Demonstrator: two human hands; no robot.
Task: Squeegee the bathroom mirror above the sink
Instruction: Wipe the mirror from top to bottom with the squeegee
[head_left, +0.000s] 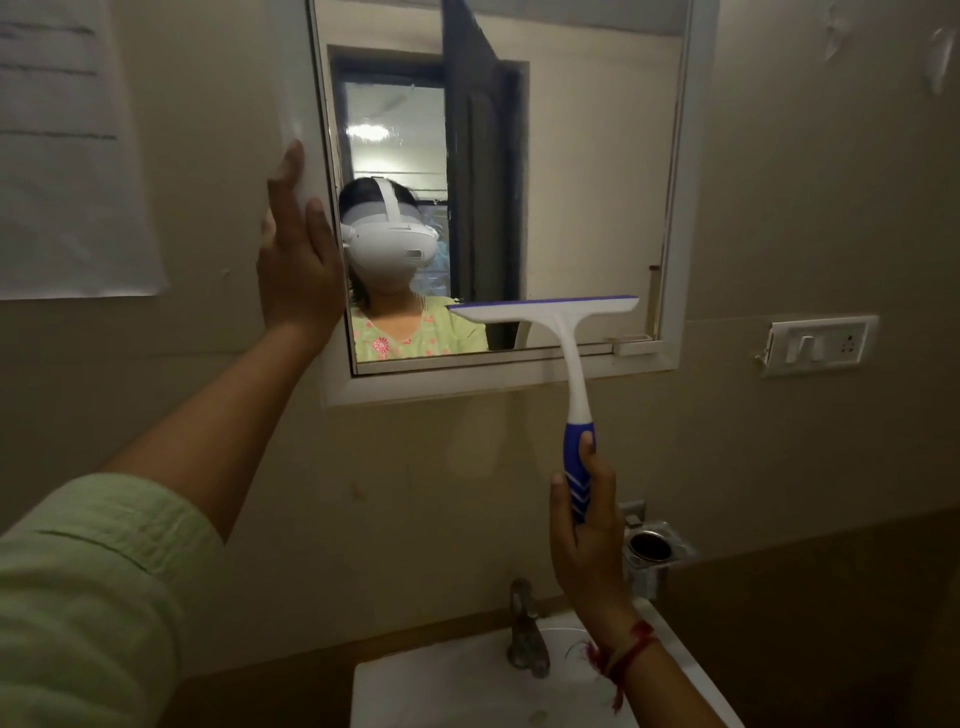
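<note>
A white-framed mirror (582, 171) hangs on the beige wall above a white sink (457, 691). My right hand (584, 525) grips the blue handle of a white squeegee (558, 332). Its blue-edged blade lies level against the lower right part of the glass, just above the bottom frame. My left hand (296, 249) rests flat against the mirror's left frame edge, fingers pointing up and holding nothing. The glass reflects a person in a green top wearing a white headset.
A metal tap (524, 629) stands at the back of the sink. A steel cup holder (649, 551) is fixed to the wall right of my right hand. A white switch plate (818, 343) sits further right. A paper sheet (67, 150) hangs at upper left.
</note>
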